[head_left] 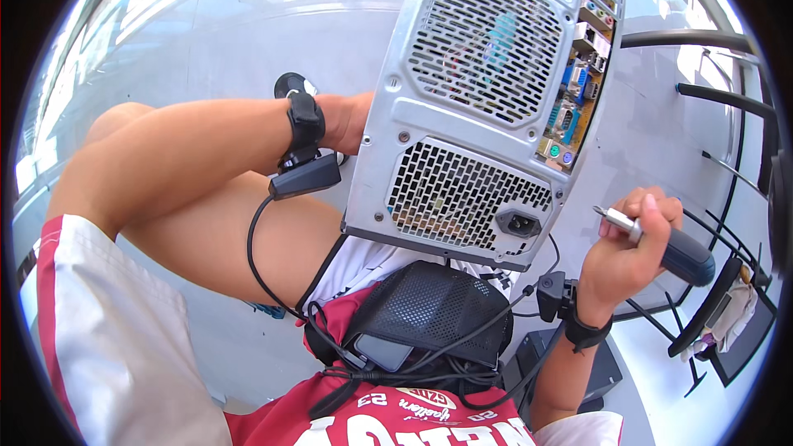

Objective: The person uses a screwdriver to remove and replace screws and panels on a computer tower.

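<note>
A silver computer case (pixel 479 136) stands upright over my lap, its back toward me, showing vented panels, a strip of coloured ports and a power socket (pixel 519 221). My left hand (pixel 344 122) grips the case's left side, its fingers hidden behind the metal. To the right of the lower vent, my right hand (pixel 636 248) is closed on a screwdriver (pixel 686 256) with a dark handle and a silver shaft, its tip pointing left toward the case without visible contact. Black straps with small devices (pixel 301 175) and cables sit on both wrists.
A black mesh pouch (pixel 438 306) with cables lies against my body. At right are black chair legs (pixel 686 38) and a chair (pixel 702 310) with cloth on it. A dark box (pixel 599 367) sits low at right. Pale floor (pixel 248 41) stretches behind the case.
</note>
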Motion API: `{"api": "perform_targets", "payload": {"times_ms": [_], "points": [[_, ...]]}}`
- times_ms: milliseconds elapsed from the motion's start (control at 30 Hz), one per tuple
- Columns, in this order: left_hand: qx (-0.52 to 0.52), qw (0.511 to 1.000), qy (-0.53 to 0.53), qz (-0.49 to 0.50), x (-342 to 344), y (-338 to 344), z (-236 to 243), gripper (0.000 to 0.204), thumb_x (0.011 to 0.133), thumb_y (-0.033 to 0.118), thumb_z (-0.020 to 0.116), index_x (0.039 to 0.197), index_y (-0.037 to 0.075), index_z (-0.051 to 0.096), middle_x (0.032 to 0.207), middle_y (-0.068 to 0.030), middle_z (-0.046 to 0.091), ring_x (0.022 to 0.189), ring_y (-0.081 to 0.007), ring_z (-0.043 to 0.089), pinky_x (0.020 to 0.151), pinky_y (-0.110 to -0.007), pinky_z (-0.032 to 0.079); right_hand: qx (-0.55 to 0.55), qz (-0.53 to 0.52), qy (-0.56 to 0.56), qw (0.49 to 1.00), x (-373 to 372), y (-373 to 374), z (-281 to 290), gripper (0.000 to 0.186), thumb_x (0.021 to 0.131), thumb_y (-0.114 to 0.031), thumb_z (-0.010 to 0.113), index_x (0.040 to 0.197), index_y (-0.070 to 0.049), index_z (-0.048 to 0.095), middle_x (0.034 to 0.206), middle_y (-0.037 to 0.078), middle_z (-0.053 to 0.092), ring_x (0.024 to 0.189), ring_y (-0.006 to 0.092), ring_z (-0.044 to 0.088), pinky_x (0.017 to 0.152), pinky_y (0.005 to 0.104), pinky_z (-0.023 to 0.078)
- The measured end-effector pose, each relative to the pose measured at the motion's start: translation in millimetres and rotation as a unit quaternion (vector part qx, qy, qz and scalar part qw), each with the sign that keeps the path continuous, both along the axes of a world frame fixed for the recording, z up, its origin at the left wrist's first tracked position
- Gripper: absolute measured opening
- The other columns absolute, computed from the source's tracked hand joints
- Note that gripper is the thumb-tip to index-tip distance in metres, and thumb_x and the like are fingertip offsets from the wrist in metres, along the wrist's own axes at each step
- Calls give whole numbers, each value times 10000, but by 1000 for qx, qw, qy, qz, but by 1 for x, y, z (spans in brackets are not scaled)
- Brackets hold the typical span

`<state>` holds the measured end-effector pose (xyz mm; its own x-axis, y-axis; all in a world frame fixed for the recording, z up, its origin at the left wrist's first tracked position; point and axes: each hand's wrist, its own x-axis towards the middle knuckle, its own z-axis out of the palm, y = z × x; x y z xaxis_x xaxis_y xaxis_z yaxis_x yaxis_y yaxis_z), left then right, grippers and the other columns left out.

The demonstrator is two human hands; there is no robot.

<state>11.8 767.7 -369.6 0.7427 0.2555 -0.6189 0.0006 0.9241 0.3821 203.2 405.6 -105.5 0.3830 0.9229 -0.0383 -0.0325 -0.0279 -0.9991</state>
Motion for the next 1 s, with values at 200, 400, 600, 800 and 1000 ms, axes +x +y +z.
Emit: {"api": "perform_targets", "payload": {"times_ms": [200,400,600,800,1000], "points": [[7,998,-33,-54,66,-68,23,471,1016,397,617,1331,46,629,1249,-92,700,1073,-156,685,958,-361,565,-68,-60,-75,993,27,10,-20,157,998,-109,628,884,-3,605,779,50,576,631,114,517,616,275,450],[-10,998,-14,-54,46,-102,29,466,1016,391,616,1326,43,628,1244,-94,698,1069,-160,683,956,-363,563,-201,48,-90,974,-8,26,-25,386,879,-278,838,1070,25,693,836,-5,654,743,53,573,679,215,450],[-17,999,-9,-49,18,-152,44,462,1015,386,615,1321,40,627,1239,-96,697,1065,-164,682,953,-364,561,-201,21,-87,976,-2,32,-39,361,896,-287,807,1047,24,702,840,-10,663,735,53,567,668,220,443],[-12,999,-20,-44,7,-182,60,457,1014,380,614,1316,37,626,1235,-98,695,1062,-167,680,951,-366,560,-240,66,-55,967,4,37,-34,315,912,-234,778,1086,18,711,850,-11,675,786,59,589,728,225,476],[3,997,-51,-59,18,-212,72,452,1013,375,613,1311,34,625,1230,-99,693,1058,-171,678,948,-367,558,-203,74,-25,976,0,41,-35,293,878,-205,776,1049,24,712,831,-3,672,752,64,577,682,242,469]]}}
